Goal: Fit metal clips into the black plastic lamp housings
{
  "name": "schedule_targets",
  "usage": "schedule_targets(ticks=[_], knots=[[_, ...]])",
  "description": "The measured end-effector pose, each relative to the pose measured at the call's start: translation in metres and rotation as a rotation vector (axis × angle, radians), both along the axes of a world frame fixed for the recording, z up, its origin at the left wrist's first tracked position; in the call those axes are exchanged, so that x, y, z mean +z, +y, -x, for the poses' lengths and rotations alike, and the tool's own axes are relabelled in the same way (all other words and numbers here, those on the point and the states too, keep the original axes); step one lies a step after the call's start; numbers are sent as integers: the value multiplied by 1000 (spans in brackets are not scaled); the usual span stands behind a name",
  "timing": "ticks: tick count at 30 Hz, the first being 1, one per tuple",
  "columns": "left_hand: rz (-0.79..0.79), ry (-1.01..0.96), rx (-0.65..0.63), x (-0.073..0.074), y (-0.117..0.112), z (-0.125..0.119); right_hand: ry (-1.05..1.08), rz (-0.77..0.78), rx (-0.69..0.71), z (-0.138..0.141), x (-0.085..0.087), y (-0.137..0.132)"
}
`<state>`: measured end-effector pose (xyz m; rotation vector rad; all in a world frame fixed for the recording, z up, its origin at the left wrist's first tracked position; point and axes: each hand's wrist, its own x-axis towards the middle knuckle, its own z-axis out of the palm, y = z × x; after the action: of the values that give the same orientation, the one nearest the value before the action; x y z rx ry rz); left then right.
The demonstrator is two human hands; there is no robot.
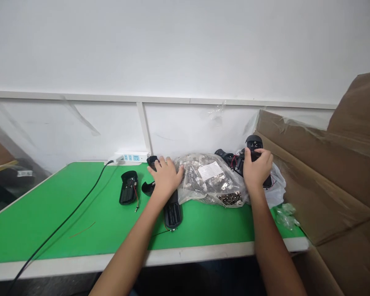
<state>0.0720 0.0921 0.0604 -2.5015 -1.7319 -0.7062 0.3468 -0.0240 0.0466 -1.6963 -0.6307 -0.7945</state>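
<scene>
My left hand (166, 176) lies palm down with fingers spread over a long black plastic housing (173, 211) on the green table (80, 218), its fingertips touching a clear bag of small metal parts (209, 181). My right hand (257, 166) is closed round another black housing (254, 146), lifted upright above a pile of black housings with red wires (232, 160). A further open black housing (128, 188) with loose wires lies left of my left hand. A small curved black piece (147, 188) sits between them.
A white power strip (131, 157) sits at the table's back edge, and its black cable (64, 222) runs forward off the front left. A large cardboard box (336, 176) stands at the right. Small clear bags (286, 216) lie by the table's right corner.
</scene>
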Motion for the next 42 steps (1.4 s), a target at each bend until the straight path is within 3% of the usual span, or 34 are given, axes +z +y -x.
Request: schedule_targets(ticks=[3, 6, 12, 22, 32, 42], knots=[[195, 66, 15, -1, 6, 5, 20, 49, -32, -7, -6, 0], [274, 97, 1, -2, 4, 4, 36, 109, -37, -12, -10, 1], [265, 127, 26, 0, -4, -1, 94, 164, -41, -12, -8, 0], [288, 151, 29, 7, -4, 3, 77, 98, -127, -3, 0, -4], [214, 150, 38, 4, -2, 0, 146, 218, -127, 4, 5, -7], [256, 150, 9, 6, -2, -1, 162, 330, -117, 7, 7, -8]])
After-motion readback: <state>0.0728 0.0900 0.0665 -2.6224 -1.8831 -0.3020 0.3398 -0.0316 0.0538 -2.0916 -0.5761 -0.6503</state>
